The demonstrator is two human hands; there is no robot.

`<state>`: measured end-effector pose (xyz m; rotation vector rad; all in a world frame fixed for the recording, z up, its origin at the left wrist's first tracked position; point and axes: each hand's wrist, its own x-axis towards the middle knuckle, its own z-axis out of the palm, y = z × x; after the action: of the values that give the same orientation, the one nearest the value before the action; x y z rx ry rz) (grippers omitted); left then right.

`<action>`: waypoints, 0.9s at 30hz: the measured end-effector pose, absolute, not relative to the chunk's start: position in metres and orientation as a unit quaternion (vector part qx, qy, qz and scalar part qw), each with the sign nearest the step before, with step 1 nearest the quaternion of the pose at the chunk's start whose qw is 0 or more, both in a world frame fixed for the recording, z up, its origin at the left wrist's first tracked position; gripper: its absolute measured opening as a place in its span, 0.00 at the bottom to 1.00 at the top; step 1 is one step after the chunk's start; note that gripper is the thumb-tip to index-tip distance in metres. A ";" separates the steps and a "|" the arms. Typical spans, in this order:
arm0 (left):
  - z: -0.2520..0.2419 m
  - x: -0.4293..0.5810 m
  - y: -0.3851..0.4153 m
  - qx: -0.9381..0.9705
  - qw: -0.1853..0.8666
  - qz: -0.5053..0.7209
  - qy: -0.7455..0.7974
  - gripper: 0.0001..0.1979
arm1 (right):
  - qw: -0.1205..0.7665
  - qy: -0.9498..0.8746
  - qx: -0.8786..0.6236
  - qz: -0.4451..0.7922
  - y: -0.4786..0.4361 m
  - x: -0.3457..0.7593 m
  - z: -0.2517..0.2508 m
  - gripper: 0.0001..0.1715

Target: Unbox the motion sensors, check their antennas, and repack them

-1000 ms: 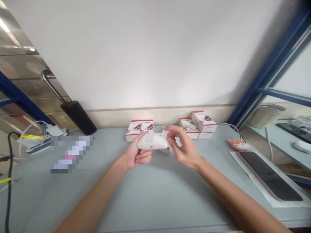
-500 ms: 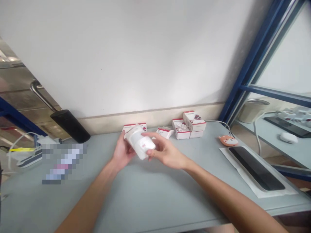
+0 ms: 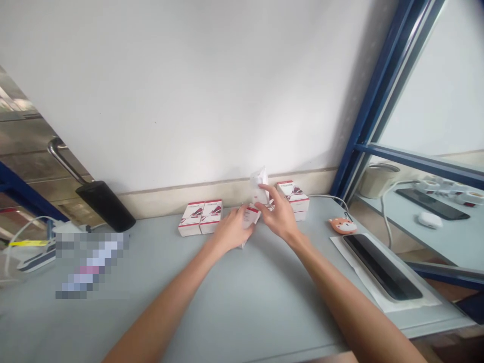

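My right hand [image 3: 280, 214] is closed on a white plastic-wrapped packet [image 3: 260, 187], its thumb and fingers on the packet's right side. Just below the packet is a small white and red cardboard box [image 3: 251, 216], gripped by my left hand [image 3: 232, 229]. Fingers hide much of this box, so I cannot tell whether the packet's lower end is inside it. To the left stand two similar boxes [image 3: 200, 218] side by side. More such boxes [image 3: 297, 199] are stacked on the right, partly behind my right hand.
A grey table [image 3: 242, 307] runs along a white wall panel. On the right lie a dark phone [image 3: 381, 266] on white paper and an orange animal-face case [image 3: 343, 225]. A black-gripped handle [image 3: 106, 205] leans at the left, near a power strip [image 3: 38, 258].
The packet has gone from between both hands to my right hand alone, rightward and farther back. My left hand has left it and taken hold of the small box.
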<state>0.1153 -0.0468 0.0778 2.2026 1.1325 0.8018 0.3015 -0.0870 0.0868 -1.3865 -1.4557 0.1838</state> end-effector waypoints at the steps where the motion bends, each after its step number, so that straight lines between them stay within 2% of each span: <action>1: 0.076 0.112 -0.050 0.816 0.251 0.302 0.425 0.30 | 0.534 -0.609 -0.582 0.076 -0.086 0.301 0.086 0.29; 6: 0.057 0.084 -0.073 0.857 0.115 0.374 0.336 0.38 | 0.577 -0.608 -0.525 0.149 -0.092 0.287 0.083 0.30; 9: 0.040 0.074 -0.079 0.838 0.092 0.452 0.291 0.42 | 0.593 -0.634 -0.469 0.165 -0.099 0.273 0.081 0.29; 13: 0.027 0.075 -0.084 0.785 0.139 0.518 0.311 0.48 | 0.561 -0.692 -0.432 0.143 -0.107 0.265 0.080 0.26; 18: 0.030 0.079 -0.092 0.748 0.230 0.518 0.345 0.51 | 0.522 -0.729 -0.432 0.098 -0.113 0.261 0.083 0.21; 22: 0.034 0.080 -0.095 0.730 0.292 0.502 0.360 0.54 | 0.556 -0.706 -0.426 0.101 -0.116 0.251 0.085 0.12; 27: 0.032 0.079 -0.093 0.753 0.270 0.490 0.346 0.59 | 0.610 -0.640 -0.450 0.125 -0.116 0.240 0.081 0.08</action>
<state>0.0790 -0.0928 0.0322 2.0287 0.9335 1.3219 0.2403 -0.1160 0.0806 -1.0384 -1.4766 0.2892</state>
